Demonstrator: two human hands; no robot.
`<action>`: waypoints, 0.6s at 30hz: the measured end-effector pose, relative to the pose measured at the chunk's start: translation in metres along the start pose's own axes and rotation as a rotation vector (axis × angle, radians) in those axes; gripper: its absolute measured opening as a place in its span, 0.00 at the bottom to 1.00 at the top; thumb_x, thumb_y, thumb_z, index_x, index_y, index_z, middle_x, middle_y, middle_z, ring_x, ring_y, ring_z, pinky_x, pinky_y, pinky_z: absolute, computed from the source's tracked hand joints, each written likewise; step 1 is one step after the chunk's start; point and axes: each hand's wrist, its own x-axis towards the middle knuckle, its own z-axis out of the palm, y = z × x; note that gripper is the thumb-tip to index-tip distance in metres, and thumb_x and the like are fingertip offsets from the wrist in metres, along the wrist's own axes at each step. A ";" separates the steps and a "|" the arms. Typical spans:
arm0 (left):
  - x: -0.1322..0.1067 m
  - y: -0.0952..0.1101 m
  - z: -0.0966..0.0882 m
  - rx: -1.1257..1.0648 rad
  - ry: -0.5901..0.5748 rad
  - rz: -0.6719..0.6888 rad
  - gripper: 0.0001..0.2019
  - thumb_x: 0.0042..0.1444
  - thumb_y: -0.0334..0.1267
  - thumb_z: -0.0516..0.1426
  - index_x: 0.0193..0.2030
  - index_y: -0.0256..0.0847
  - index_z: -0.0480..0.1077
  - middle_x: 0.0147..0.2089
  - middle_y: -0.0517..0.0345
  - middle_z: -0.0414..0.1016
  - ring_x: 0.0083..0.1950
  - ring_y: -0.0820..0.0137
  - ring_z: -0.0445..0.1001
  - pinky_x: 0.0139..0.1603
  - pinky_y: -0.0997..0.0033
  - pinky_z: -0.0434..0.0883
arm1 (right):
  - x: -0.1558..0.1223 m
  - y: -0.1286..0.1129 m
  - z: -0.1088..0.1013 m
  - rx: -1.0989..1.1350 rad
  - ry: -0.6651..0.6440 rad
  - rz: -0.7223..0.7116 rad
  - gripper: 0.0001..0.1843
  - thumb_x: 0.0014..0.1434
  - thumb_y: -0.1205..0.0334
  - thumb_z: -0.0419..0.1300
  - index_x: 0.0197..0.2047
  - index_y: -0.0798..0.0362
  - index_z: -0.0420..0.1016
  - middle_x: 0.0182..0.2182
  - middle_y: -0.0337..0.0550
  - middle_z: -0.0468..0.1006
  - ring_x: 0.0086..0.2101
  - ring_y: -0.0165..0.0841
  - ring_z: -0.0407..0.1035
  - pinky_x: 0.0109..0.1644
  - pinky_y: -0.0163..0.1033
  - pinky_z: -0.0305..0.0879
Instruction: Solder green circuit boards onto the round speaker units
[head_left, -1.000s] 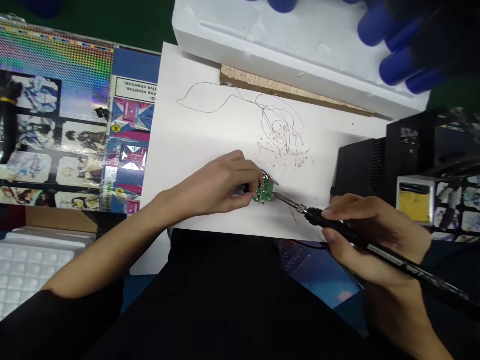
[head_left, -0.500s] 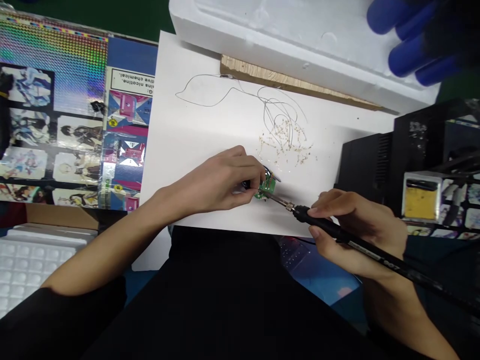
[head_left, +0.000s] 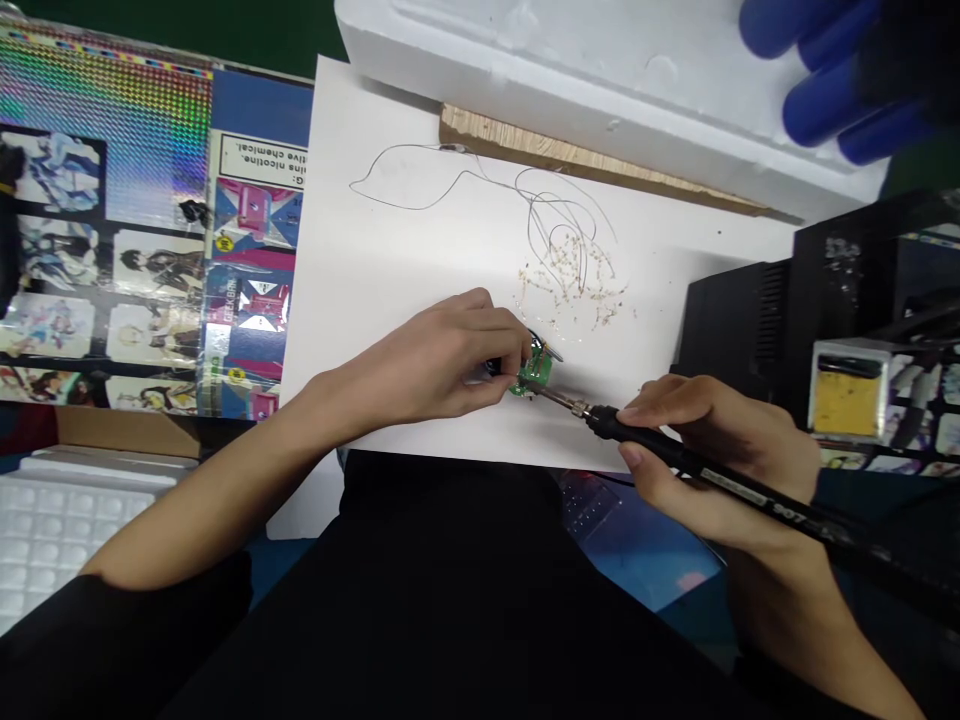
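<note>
My left hand point(head_left: 439, 360) pinches a small green circuit board point(head_left: 534, 372) upright on a white sheet point(head_left: 420, 240). My right hand point(head_left: 712, 455) is wrapped round the black handle of a soldering iron point(head_left: 675, 455). The iron's metal tip touches the lower edge of the board. A thin loose solder wire point(head_left: 480, 185) curls across the sheet beyond the board, beside a scatter of small solder crumbs point(head_left: 574, 275).
A black soldering station point(head_left: 750, 310) with a yellow sponge point(head_left: 840, 400) stands at the right. White foam block point(head_left: 570, 70) and a wooden strip point(head_left: 585, 160) lie at the back. Printed cartons point(head_left: 150, 230) fill the left; a white foam tray point(head_left: 52, 520) sits lower left.
The iron has slid left so its tip now meets the board's lower edge. My left hand keeps the board in the same place.
</note>
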 end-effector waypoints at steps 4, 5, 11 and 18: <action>0.000 0.001 -0.001 -0.006 -0.008 -0.007 0.06 0.67 0.34 0.58 0.41 0.43 0.78 0.54 0.54 0.84 0.51 0.60 0.75 0.54 0.61 0.70 | -0.001 0.000 0.000 -0.010 -0.003 -0.008 0.13 0.54 0.71 0.71 0.41 0.46 0.79 0.29 0.37 0.82 0.27 0.34 0.77 0.27 0.38 0.71; 0.000 0.001 -0.001 -0.012 -0.010 -0.014 0.06 0.67 0.34 0.58 0.41 0.43 0.78 0.54 0.54 0.84 0.51 0.60 0.76 0.55 0.61 0.70 | -0.002 0.000 0.000 -0.018 0.005 -0.009 0.13 0.54 0.70 0.71 0.41 0.46 0.79 0.30 0.37 0.82 0.28 0.34 0.77 0.27 0.38 0.72; 0.001 0.002 -0.002 -0.008 -0.015 -0.014 0.06 0.68 0.34 0.58 0.41 0.43 0.78 0.53 0.54 0.84 0.51 0.60 0.76 0.54 0.61 0.70 | 0.000 0.000 0.000 -0.019 -0.011 -0.052 0.13 0.54 0.72 0.70 0.41 0.47 0.78 0.30 0.39 0.82 0.27 0.36 0.78 0.28 0.40 0.73; 0.001 0.000 -0.002 0.016 -0.015 0.021 0.06 0.68 0.32 0.58 0.42 0.42 0.77 0.52 0.54 0.84 0.51 0.62 0.75 0.54 0.62 0.70 | 0.002 -0.001 -0.003 0.017 0.086 -0.133 0.13 0.54 0.69 0.73 0.41 0.46 0.80 0.26 0.37 0.81 0.24 0.36 0.75 0.25 0.41 0.72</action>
